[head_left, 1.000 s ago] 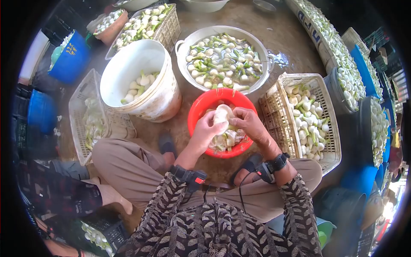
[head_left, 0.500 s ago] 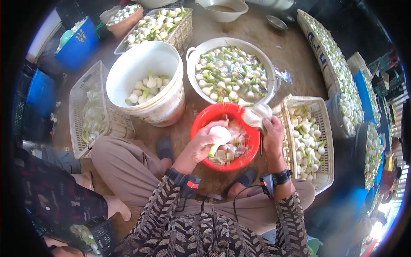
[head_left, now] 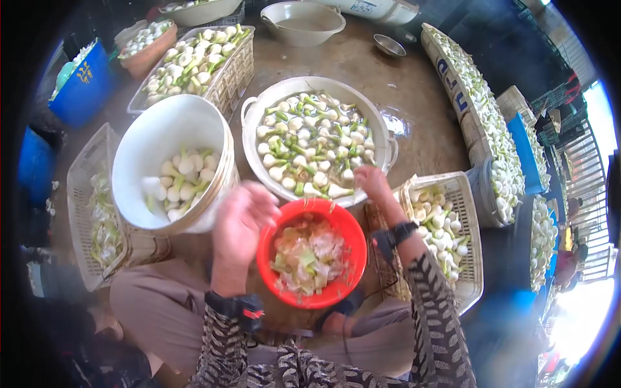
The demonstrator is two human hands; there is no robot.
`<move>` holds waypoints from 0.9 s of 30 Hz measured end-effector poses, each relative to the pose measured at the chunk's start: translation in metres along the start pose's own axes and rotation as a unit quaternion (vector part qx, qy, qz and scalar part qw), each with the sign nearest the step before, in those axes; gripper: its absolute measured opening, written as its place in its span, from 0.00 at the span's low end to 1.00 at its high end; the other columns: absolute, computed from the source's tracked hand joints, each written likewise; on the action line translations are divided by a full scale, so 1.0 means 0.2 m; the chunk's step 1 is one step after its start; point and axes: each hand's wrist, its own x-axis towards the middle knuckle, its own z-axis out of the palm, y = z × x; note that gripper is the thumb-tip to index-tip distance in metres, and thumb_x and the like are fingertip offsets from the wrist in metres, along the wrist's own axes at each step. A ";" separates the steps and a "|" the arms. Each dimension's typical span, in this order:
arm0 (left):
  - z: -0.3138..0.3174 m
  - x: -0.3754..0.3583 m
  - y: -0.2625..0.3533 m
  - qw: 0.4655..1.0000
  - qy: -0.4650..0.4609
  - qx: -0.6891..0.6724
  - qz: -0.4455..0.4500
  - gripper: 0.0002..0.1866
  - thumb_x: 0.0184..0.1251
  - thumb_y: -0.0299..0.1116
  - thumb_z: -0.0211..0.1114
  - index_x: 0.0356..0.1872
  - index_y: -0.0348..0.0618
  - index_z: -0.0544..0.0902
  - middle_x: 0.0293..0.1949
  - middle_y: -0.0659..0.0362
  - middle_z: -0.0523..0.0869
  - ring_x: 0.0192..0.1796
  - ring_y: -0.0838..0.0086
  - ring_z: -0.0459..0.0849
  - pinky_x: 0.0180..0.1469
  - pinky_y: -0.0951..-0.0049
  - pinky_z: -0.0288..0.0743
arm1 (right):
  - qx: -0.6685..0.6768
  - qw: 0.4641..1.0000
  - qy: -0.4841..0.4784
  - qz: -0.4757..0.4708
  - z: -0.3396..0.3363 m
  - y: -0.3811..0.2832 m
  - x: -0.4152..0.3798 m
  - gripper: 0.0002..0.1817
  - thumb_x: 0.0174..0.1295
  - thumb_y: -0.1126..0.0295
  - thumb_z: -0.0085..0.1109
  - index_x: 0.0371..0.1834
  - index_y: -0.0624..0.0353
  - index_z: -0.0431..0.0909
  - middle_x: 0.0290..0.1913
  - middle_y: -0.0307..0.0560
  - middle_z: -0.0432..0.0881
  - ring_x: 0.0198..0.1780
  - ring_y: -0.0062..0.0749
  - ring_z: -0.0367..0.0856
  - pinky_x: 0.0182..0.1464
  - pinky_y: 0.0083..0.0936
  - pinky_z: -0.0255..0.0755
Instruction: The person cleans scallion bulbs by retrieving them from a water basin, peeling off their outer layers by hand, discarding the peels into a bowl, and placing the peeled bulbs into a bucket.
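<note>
My left hand (head_left: 244, 216), blurred by motion, is open between the white bucket (head_left: 119, 161) and the red basin (head_left: 262, 258). A smeared white garlic bulb (head_left: 154, 188) is in the bucket, apart from that hand, beside other peeled garlic bulbs (head_left: 187, 171). My right hand (head_left: 375, 184) is at the near right rim of the wide pale tub (head_left: 255, 158), its fingers curled; what they hold, if anything, is hidden. Green-stemmed garlic bulbs (head_left: 304, 139) float in the tub's water. Papery peelings (head_left: 314, 255) fill the red basin between my arms.
Right of the red basin stands a crate (head_left: 475, 258) of garlic bulbs. Another crate (head_left: 81, 194), holding peelings, is left of the bucket. Behind are a full basket (head_left: 236, 74) and a pale basin (head_left: 303, 29). Long sacks (head_left: 462, 97) heaped with bulbs line the right.
My left hand has let go of the peeled garlic bulb and moved left towards the bucket. My right hand no longer shows the white skins and has moved to the tub's rim. The view has shifted.
</note>
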 end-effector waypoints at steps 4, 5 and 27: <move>0.04 0.07 -0.26 0.843 -0.131 0.500 -0.148 0.09 0.57 0.30 0.60 0.22 0.35 0.78 0.29 0.59 0.83 0.31 0.74 0.81 0.34 0.73 0.74 | -0.028 0.991 -0.019 0.131 0.10 0.54 0.58 0.11 0.56 0.70 0.50 0.27 0.65 0.80 0.24 0.52 0.82 0.28 0.35 0.82 0.32 0.30 0.75; -0.04 0.08 -0.37 0.742 -0.259 0.617 -0.026 0.10 0.57 0.32 0.61 0.23 0.36 0.78 0.27 0.58 0.81 0.32 0.72 0.81 0.35 0.72 0.74 | -0.024 0.991 -0.018 0.130 0.14 0.56 0.66 0.11 0.56 0.70 0.50 0.27 0.65 0.80 0.24 0.52 0.82 0.28 0.35 0.82 0.32 0.30 0.75; -0.04 0.23 -0.44 0.952 0.047 0.214 -0.214 0.21 0.69 0.40 0.54 0.57 0.38 0.68 0.40 0.53 0.80 0.32 0.75 0.81 0.30 0.79 0.75 | 0.302 0.939 -0.163 0.006 0.13 0.42 0.48 0.14 0.53 0.66 0.57 0.37 0.65 0.80 0.31 0.40 0.80 0.34 0.22 0.75 0.39 0.22 0.71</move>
